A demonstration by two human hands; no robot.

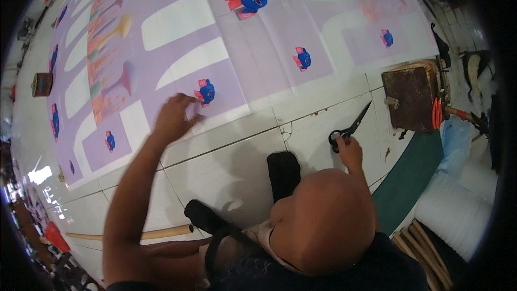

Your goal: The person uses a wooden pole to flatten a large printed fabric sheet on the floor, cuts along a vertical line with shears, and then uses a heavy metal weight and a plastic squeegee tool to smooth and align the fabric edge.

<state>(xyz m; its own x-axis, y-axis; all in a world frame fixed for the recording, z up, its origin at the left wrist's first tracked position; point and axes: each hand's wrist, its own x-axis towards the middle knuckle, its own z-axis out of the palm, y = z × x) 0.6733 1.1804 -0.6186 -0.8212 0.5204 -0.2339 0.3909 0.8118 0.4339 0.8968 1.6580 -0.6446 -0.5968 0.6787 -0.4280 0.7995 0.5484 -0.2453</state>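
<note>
A large lilac printed sheet [226,83] with white curved shapes and small blue-and-pink cartoon figures is spread over the tiled floor. My left hand [176,118] is over the sheet's near part, thumb and fingers apart, beside one blue figure [206,91]. Nothing shows in its grasp, and I cannot tell whether the fingertips touch the sheet. Off to the right, my right hand [350,152] grips black scissors [355,125] by their handles. The blades point away to the upper right, just short of the sheet's near edge.
A worn brown box [412,97] with orange-red loops at its side stands by the sheet's right corner. Near it lie a dark green strip [406,178], a white foam roll [455,218] and several brown tubes [425,253]. A wooden stick [161,233] lies left of my legs; a tin [42,84] is farther left.
</note>
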